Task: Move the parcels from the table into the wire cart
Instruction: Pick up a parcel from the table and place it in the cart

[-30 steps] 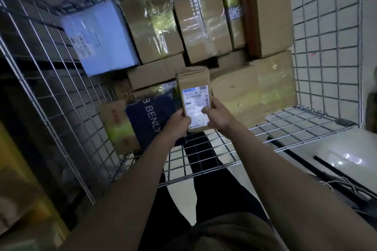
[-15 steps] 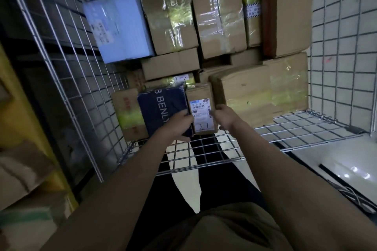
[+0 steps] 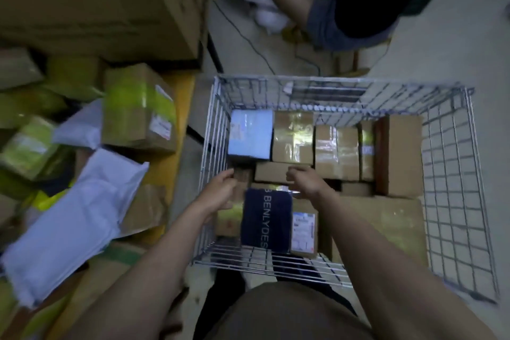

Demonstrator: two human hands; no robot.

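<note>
**Both hands over the loaded cart, holding nothing**

The left hand (image 3: pixel 220 193) hangs with fingers loosely curled, gripping nothing; the right hand (image 3: pixel 305 182) likewise. Beneath them in the wire cart (image 3: pixel 458 201), the small labelled parcel (image 3: pixel 303 232) stands at the near edge, touching a navy box (image 3: pixel 266 221). Brown cartons (image 3: pixel 292 138) and a pale blue box (image 3: pixel 249 134) crowd the far side. Left of the cart, the bench (image 3: pixel 176 96) carries white mailers (image 3: pixel 71 218) and a taped carton (image 3: pixel 138 107).

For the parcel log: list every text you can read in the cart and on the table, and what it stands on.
"BENLYDES", cut off at both ends: navy box in the wire cart.
White label on the small brown box beside it: too blurred to read.
Labels on the light blue box and the taped table box: too blurred.
</note>
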